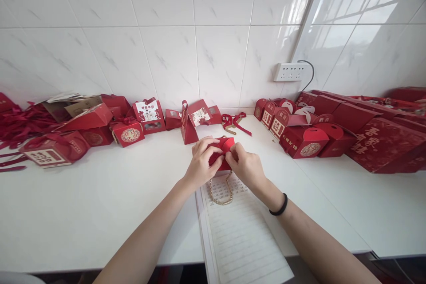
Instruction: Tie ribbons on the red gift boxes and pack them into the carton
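Observation:
Both hands meet over a small red box (225, 166) in the middle of the table, its upper flap bent up between them. My left hand (200, 163) grips the box's left side, fingers curled over the top and thumb pressed to the front. On the right, my right hand (248, 166) pinches the flap's edge with thumb and bent forefinger. A twisted gold cord (221, 203) loops from the box toward me and lies on an open notebook (246, 239) with handwritten lines. The fingers hide much of the box.
Red gift boxes (130, 135) and a heap of ribbons (23, 122) line the left wall side. A triangular box (189, 129) and loose red ribbon (237, 120) lie behind my hands. More boxes (304, 142) and large red bags (376, 142) stand right, below a power strip (290, 72).

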`<state>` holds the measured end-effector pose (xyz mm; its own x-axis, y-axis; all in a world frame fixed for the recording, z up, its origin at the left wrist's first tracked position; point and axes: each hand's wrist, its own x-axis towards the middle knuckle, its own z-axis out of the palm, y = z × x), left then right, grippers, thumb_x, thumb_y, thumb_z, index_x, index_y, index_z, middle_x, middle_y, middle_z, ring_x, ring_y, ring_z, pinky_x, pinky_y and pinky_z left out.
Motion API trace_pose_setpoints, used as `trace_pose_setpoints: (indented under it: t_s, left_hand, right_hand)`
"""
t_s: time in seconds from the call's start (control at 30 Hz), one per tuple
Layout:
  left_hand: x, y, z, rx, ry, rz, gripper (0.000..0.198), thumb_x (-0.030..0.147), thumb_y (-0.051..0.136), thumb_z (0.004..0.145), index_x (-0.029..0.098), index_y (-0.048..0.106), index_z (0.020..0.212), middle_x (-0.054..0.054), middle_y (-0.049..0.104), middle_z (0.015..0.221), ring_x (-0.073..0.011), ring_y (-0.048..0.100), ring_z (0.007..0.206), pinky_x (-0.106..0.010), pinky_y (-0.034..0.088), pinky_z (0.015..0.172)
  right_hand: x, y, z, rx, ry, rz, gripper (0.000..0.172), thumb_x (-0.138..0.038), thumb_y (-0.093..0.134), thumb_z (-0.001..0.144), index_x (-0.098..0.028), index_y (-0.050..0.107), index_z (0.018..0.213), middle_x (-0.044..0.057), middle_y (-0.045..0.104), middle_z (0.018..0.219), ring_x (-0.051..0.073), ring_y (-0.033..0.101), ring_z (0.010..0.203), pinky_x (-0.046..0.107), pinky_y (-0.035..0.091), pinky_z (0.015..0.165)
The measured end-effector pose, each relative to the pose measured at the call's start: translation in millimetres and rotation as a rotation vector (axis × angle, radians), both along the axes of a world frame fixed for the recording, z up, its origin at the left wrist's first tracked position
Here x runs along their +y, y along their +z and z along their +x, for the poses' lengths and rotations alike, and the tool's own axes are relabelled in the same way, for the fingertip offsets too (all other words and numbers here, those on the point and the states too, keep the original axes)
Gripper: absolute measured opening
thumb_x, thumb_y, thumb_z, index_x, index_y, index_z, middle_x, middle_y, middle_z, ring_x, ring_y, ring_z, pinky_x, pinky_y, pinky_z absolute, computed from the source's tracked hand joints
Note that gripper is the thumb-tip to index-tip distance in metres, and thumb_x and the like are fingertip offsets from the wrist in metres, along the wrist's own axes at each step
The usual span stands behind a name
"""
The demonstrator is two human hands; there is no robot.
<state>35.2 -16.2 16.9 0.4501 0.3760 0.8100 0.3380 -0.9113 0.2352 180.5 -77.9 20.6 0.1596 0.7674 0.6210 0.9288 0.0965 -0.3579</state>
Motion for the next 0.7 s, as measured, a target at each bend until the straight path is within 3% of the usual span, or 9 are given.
trace_pose_setpoints:
  t_s: [0.13, 0.3, 0.43, 0.5, 0.7]
  left_hand:
    - [0.2, 0.7, 0.0, 0.002, 0.0, 0.017, 0.004, 0.018, 0.054, 0.085, 0.021, 0.057, 0.086, -0.005, 0.058, 0.111, -0.0219, 0.047, 0.117, -0.042, 0.037, 0.099]
    - [1.0, 0.5, 0.1, -0.003, 0.003, 0.026, 0.003, 0.019, 0.054, 0.085, 0.02, 0.057, 0.085, -0.005, 0.058, 0.111, -0.0216, 0.047, 0.117, -0.042, 0.037, 0.099]
    - [1.3, -0.1, -0.1, -0.002, 0.009, 0.034, 0.004, 0.018, 0.054, 0.085, 0.02, 0.057, 0.084, -0.006, 0.058, 0.11, -0.0215, 0.047, 0.116, -0.042, 0.038, 0.099]
    - [1.5, -0.1, -0.3, -0.006, 0.009, 0.035, 0.004, 0.018, 0.054, 0.085, 0.02, 0.057, 0.084, -0.006, 0.058, 0.11, -0.0217, 0.047, 0.117, -0.042, 0.038, 0.099]
    - [1.1, 0.7, -0.5, -0.009, 0.001, 0.029, 0.002, 0.019, 0.057, 0.082, 0.021, 0.057, 0.083, -0.005, 0.058, 0.11, -0.0228, 0.048, 0.117, -0.043, 0.038, 0.099]
  right_hand:
    - [0.2, 0.6, -0.7, -0.116, -0.043, 0.003, 0.021, -0.027, 0.037, 0.087, -0.02, 0.048, 0.07, 0.002, 0.054, 0.051, 0.014, 0.044, 0.04, 0.024, 0.019, 0.044]
    - [-2.4, 4.9, 3.3, -0.083, -0.021, -0.011, 0.022, -0.031, 0.038, 0.09, -0.02, 0.051, 0.075, 0.001, 0.056, 0.053, 0.014, 0.047, 0.042, 0.024, 0.022, 0.045]
    - [-6.7, 11.6, 8.5, 0.001, 0.181, 0.017, 0.015, -0.03, 0.046, 0.084, -0.019, 0.054, 0.092, -0.001, 0.059, 0.06, 0.013, 0.052, 0.049, 0.022, 0.031, 0.049]
    - [-7.8, 13.3, 9.8, 0.0, 0.253, 0.048, 0.014, -0.028, 0.047, 0.082, -0.02, 0.054, 0.091, -0.001, 0.061, 0.066, 0.013, 0.054, 0.054, 0.022, 0.033, 0.05]
    - [-3.4, 5.4, 6.7, -0.036, 0.153, 0.22, 0.008, -0.021, 0.045, 0.081, -0.02, 0.051, 0.076, -0.004, 0.058, 0.061, 0.009, 0.048, 0.047, 0.02, 0.029, 0.044]
